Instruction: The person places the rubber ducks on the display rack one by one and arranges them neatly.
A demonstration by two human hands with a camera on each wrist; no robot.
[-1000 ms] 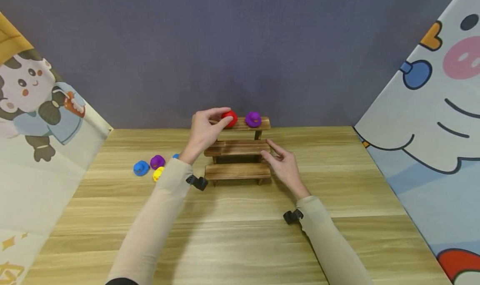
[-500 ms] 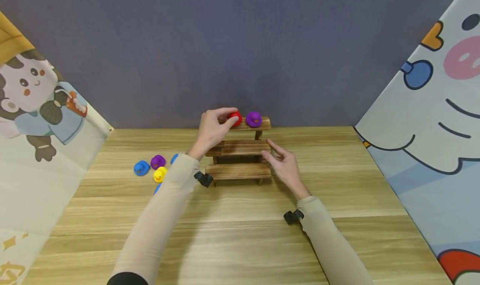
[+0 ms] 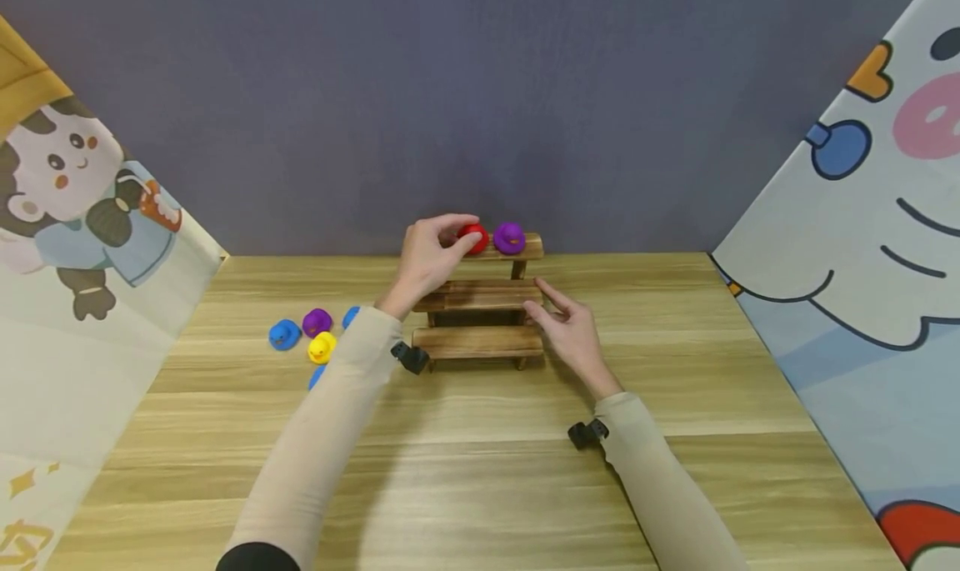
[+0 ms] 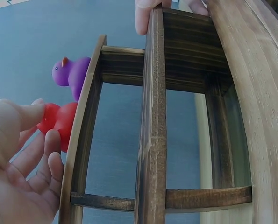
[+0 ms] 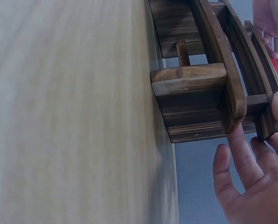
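Note:
At the back of the table stands a three-step wooden stand (image 3: 480,343). My left hand (image 3: 429,258) pinches a red rubber duck (image 3: 474,238) between thumb and fingers at the top step. Beside it on that step sits a purple rubber duck (image 3: 510,238), a small gap to its left in the head view. The left wrist view has the red duck (image 4: 61,122) right at the shelf board, below the purple one (image 4: 72,74). With thumb and fingers on either side, my right hand (image 3: 573,333) grips the right end of the middle step.
Left of the stand, on the wooden table (image 3: 480,471), lie a blue duck (image 3: 284,335), another purple duck (image 3: 317,323) and a yellow duck (image 3: 322,348). More blue pieces are partly hidden by my left sleeve (image 3: 330,413). A grey wall (image 3: 480,96) rises close behind the stand.
My left hand has slid to the right along the top step with the red duck, closer to the purple one. The right hand keeps its place on the stand.

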